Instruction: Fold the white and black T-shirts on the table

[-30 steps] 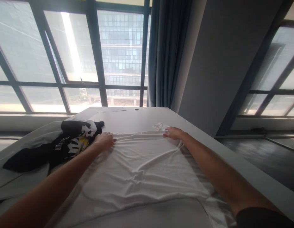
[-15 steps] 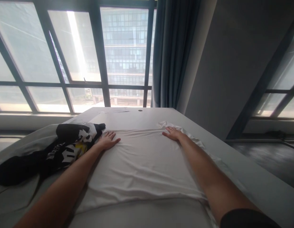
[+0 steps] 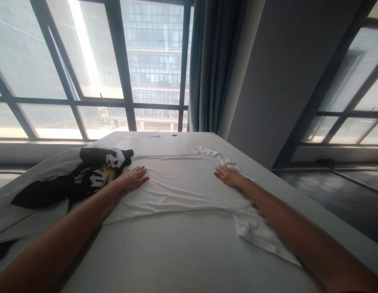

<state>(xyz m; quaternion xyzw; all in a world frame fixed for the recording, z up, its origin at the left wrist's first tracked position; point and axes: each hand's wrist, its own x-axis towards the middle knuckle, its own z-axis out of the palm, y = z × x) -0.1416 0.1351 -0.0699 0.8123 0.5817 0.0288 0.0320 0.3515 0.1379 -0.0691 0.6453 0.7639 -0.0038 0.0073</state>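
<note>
Black garment left of hands; curtain beyond table.

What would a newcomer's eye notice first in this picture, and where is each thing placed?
Probably first the white garment, spread across the middle of the white table, with the left hand and the right hand flat near its opposite sides. Then the black garment with white and yellow print, bunched to its left. Behind the table, bright windows stand beside a blue curtain.
</note>
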